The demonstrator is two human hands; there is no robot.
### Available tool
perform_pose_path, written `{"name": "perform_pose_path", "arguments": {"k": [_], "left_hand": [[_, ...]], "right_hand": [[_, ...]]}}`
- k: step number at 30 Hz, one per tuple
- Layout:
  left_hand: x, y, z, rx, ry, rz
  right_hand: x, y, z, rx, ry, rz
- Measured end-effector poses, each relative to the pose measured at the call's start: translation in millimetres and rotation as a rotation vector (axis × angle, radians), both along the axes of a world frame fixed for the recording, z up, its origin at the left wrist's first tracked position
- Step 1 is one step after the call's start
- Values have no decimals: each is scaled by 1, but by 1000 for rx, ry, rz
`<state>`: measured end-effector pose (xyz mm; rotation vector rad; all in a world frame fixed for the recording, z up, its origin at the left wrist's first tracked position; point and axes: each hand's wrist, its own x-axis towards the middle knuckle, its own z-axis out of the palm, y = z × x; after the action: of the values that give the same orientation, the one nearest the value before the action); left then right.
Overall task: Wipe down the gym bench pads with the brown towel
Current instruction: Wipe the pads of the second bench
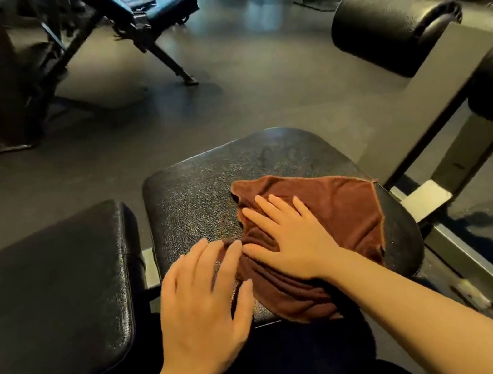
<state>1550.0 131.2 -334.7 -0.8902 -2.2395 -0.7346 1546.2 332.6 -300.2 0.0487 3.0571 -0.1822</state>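
Black vinyl covers the long pad [44, 301], which lies untouched well to the left of my hands. My left hand [200, 307] rests flat, fingers spread and straight, their tips touching the towel's [335, 214] bunched near edge; I judge it steadies the cloth. My right hand [290, 238] presses open-palmed on the towel, fingers splayed, pinching nothing, probably to spread the load for a broad stroke. Under both palms sits the seat pad [205, 187]; the brown towel covers its right half. Beyond the right hand stand the roller pads [391, 26]. I can read no brand or writing.
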Motion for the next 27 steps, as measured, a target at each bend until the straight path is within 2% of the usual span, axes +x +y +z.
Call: {"name": "perform_pose_path", "arguments": {"k": [3,7,15,17,21,23,25,27], "left_hand": [[-15,-3,-1,-90,-71,27],[-17,-1,-11,-198,-59,-71],[-21,1,-16,-205,-88,-87],[-21,0,-15,-191,-89,-82],[-19,-1,-12,-161,-89,-36],[-17,-2,-13,-160,-101,-7],[-17,-3,-12,-179,-111,3],[-17,-4,-12,-204,-95,14]], "right_hand": [[-34,22,7,17,-12,-83],[-98,59,3,64,36,-262],[-183,68,2,67,11,-439],[-187,43,0,60,5,-362],[-178,-34,-8,36,10,-17],[-168,-46,-10,33,1,113],[-160,-29,-6,52,13,149],[-150,4,-1,73,26,90]]}}
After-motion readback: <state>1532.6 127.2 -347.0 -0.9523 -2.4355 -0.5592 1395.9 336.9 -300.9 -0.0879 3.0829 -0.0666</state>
